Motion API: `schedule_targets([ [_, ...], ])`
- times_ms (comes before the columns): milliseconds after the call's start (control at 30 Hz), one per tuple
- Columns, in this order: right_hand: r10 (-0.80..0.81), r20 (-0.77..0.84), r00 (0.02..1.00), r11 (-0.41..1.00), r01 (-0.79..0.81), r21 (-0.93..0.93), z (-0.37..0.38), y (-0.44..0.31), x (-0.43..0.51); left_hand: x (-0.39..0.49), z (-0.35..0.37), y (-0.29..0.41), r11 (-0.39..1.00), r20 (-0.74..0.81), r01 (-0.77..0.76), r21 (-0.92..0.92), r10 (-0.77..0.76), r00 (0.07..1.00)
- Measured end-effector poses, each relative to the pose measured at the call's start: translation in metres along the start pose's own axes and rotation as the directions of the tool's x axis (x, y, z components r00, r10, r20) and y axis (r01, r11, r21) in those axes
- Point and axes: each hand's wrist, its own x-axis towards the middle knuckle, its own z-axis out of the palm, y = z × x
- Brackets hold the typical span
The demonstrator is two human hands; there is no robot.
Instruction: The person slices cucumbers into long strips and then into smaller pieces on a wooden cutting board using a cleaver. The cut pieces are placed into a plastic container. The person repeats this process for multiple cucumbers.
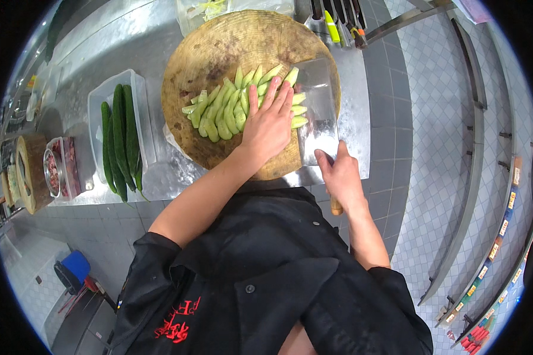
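Pale green pieces of a peeled, long vegetable [220, 113], perhaps cucumber, lie side by side in rows on a round wooden chopping block [204, 53]. My left hand [268, 115] rests palm down on the right part of the rows, fingers spread, and hides some pieces. In my right hand [344, 175] is a cleaver [317, 106], gripped where its wooden handle meets the blade. Its wide steel blade shows its broad side over the right part of the block, next to the ends of several pieces. Whether the blade touches the wood I cannot tell.
Left of the block, a plastic tub [146, 124] holds several long dark green cucumbers [122, 133]. Further left are a container of raw meat [72, 168] and another wooden block [34, 191]. Several knives [342, 22] stand at the far right corner of the steel table [355, 111].
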Motion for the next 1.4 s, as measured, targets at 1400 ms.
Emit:
schedule_targets([
  [1400, -0.01, -0.094, 0.996, 1.0, 0.013, 0.029, -0.006, 0.013, -0.039, 0.013, 0.015, 0.014, 0.988, -0.13, -0.03, 0.149, 0.05, 0.99],
])
